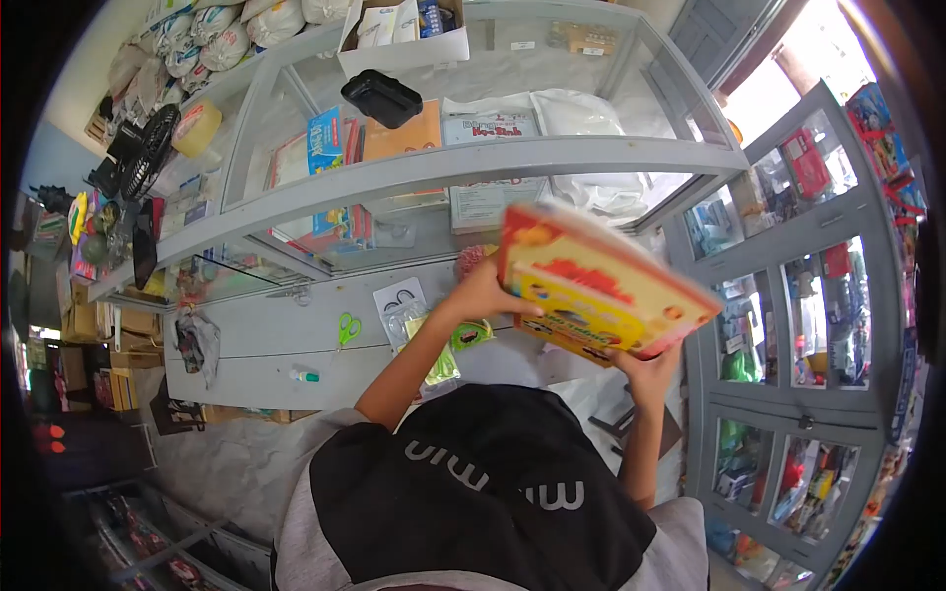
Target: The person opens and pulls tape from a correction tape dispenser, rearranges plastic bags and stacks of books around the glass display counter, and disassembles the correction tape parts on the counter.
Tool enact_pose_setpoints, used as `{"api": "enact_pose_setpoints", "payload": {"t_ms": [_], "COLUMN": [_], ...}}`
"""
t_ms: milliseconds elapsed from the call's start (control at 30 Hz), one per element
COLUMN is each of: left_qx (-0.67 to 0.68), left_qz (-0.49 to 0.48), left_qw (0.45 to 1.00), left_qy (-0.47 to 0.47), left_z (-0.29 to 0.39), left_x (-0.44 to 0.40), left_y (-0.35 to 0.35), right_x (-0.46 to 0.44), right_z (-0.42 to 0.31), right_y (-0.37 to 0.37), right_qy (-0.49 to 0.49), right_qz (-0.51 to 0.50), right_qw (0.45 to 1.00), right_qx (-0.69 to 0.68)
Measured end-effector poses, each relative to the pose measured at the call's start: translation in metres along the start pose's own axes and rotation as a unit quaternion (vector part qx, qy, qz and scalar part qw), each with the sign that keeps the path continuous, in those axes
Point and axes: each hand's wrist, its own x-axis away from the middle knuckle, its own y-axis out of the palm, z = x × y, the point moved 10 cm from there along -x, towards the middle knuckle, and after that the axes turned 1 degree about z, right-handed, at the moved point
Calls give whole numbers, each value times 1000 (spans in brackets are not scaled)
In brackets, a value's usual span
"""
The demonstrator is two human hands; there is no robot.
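Observation:
A flat red and yellow box or book (606,286), somewhat blurred, is tilted in the air between my two hands. My left hand (483,294) grips its left edge, thumb across the front. At its lower right edge, my right hand (647,372) has its fingers closed on it. Below my left hand, green and clear plastic packages (439,360) lie on the grey surface (256,345). Green-handled scissors (348,329) rest further left, beside a white card with black scissors (399,295).
A glass display case (443,161) with books stands in front, a black tray (382,98) and a white box (404,49) on its top. Glass-door cabinets (788,305) rise at the right. A fan (150,153) and stacked bags (222,44) are at the upper left.

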Motion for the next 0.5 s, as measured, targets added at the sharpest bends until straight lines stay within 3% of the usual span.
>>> {"api": "enact_pose_setpoints", "payload": {"t_ms": [33,67,133,200,267,300,400,433,500], "left_qx": [13,10,-45,-45,-29,-66,-133,-202,-195], "left_qz": [-8,-10,39,45,26,15,50,56,66], "left_qw": [997,997,994,994,994,989,987,974,973], "left_qy": [-75,-80,-94,-91,-101,-129,-77,-90,-99], "left_z": [-20,-33,-75,-92,-96,-95,-88,-85,-97], "left_x": [6,12,24,33,39,44,51,56,59], "left_y": [-6,-11,-32,-38,-37,-37,-41,-40,-41], "right_x": [5,12,24,32,40,37,41,41,49], "right_z": [20,36,71,93,99,93,107,103,120], "right_y": [0,0,14,26,38,37,37,38,37], "right_qy": [-11,-6,22,37,105,11,91,90,107], "right_qz": [-14,-11,-71,-88,-19,-34,-59,-46,-52], "right_qw": [999,999,984,986,992,999,993,994,993], "right_qx": [37,34,164,138,-67,29,55,33,7]}}
